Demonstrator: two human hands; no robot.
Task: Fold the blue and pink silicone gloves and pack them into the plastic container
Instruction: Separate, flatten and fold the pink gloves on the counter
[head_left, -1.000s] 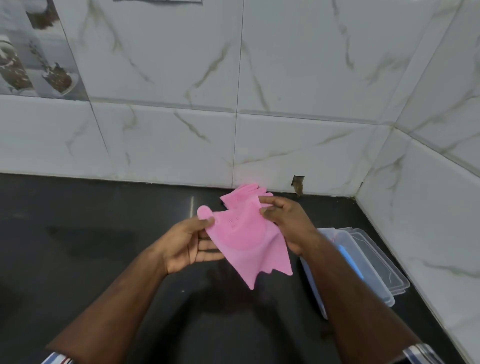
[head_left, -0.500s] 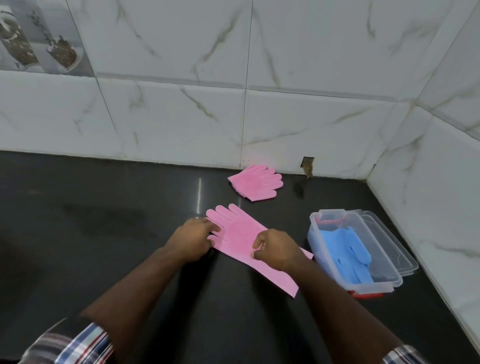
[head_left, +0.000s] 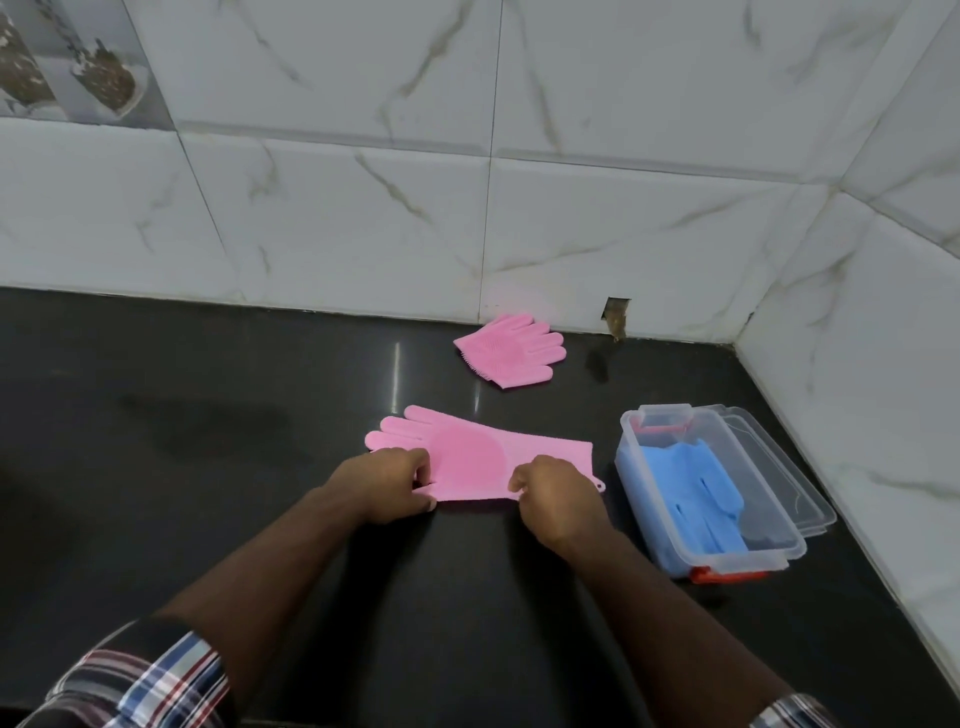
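A pink silicone glove (head_left: 470, 457) lies flat on the black counter, fingers pointing left and bristled palm up. My left hand (head_left: 387, 480) pinches its near edge by the thumb side. My right hand (head_left: 556, 499) pinches the near edge closer to the cuff. A second pink glove (head_left: 511, 353) lies folded near the back wall. The clear plastic container (head_left: 727, 558) stands open to the right, with blue gloves (head_left: 698, 493) lying inside it.
The container's clear lid (head_left: 784, 478) lies against its far right side, close to the tiled side wall (head_left: 857, 364). The back wall has a small hole (head_left: 616, 312) at counter level. Bare black counter (head_left: 182, 415) stretches to the left.
The pink glove went from held in the air to laid on the counter, then turned so it lies level across. Both hands now hold its near edge.
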